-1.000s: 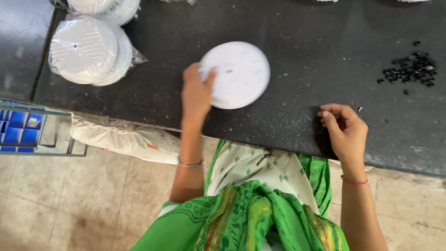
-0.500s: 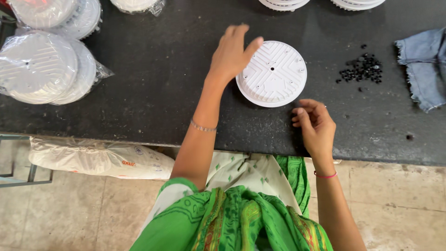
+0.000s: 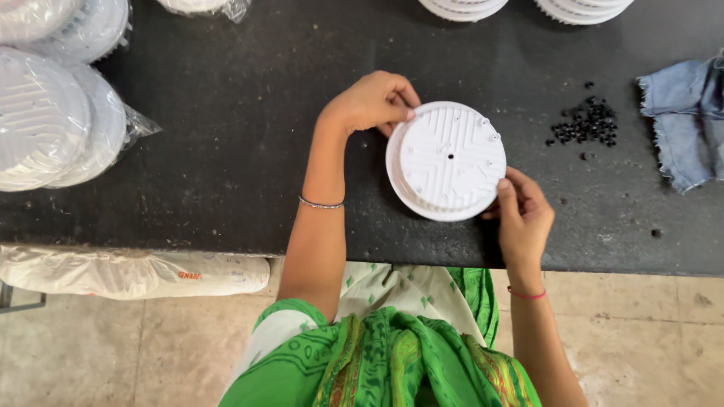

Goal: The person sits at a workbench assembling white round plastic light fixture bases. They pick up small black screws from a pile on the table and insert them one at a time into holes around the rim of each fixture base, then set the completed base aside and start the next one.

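Observation:
A round white plastic disc (image 3: 446,160) with raised ribs and a small centre hole lies on the black table (image 3: 249,136). My left hand (image 3: 369,102) grips its upper left rim with the fingertips. My right hand (image 3: 523,215) holds its lower right rim, fingers curled around the edge. Both hands are on the disc at once. A small heap of black screws (image 3: 585,126) lies just right of the disc.
Bagged stacks of white discs (image 3: 53,120) sit at the far left, more stacks (image 3: 520,7) along the far edge. A piece of blue denim cloth (image 3: 686,120) lies at the right. A long white wrapped bundle (image 3: 128,273) rests below the table's front edge.
The disc came nearer to the table's front edge. My right hand left the table edge and took the disc's lower right rim. My left hand shifted to its upper left rim.

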Motion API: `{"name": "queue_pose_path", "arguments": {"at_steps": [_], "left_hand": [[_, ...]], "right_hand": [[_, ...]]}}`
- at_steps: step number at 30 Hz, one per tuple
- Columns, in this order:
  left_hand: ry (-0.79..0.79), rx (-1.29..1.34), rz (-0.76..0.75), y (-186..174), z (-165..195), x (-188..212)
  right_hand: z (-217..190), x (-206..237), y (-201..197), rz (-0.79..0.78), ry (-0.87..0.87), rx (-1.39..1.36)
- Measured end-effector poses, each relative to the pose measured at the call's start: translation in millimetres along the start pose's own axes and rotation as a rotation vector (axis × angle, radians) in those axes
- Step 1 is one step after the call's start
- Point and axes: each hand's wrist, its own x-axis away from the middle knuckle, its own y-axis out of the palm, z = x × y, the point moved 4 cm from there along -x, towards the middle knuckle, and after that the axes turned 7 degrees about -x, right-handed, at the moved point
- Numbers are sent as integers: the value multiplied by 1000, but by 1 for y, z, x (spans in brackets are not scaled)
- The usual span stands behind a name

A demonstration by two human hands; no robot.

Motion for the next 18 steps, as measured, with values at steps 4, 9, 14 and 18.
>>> {"name": "queue_pose_path", "arguments": {"at_steps": [4,9,14,18], "left_hand": [[-110,-52,-122,-15,-10,12],[91,-186,43,-11,0,4],[119,-203,76,-13,2,13],[100,-213,92,-15,5,21]], "right_hand": [[0,-2,12,15,-29,29],[-5,-2,24,27,1,12],[-11,7,31,42,0,40],[-16,15,37,56,-13,35]]}}
